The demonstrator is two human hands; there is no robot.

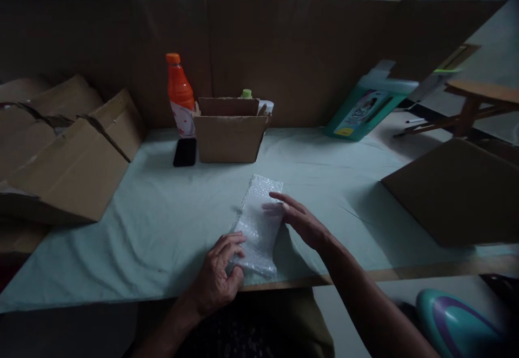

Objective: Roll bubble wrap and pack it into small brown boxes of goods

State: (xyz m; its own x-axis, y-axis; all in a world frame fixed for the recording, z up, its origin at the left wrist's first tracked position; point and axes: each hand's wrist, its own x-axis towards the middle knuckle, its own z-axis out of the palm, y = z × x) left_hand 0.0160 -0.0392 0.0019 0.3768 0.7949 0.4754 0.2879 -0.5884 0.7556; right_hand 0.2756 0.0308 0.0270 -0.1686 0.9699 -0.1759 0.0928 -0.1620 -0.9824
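Observation:
A clear bubble wrap sleeve (259,233) lies flat near the front edge of the cloth-covered table, tilted slightly to the right. My left hand (221,269) grips its lower left edge with curled fingers, the thumb near the bottom corner. At the upper right side of the wrap is my right hand (304,220), its fingers stretched out and apart. Some of those fingertips look hazy against the wrap; whether they are over or under the film, I cannot tell.
Behind the wrap stands an open cardboard box (229,139), with a black phone (185,152) and an orange bottle (180,93) to its left. A teal jug (367,106) leans at the back right. Cardboard boxes flank the table, left (77,168) and right (458,196).

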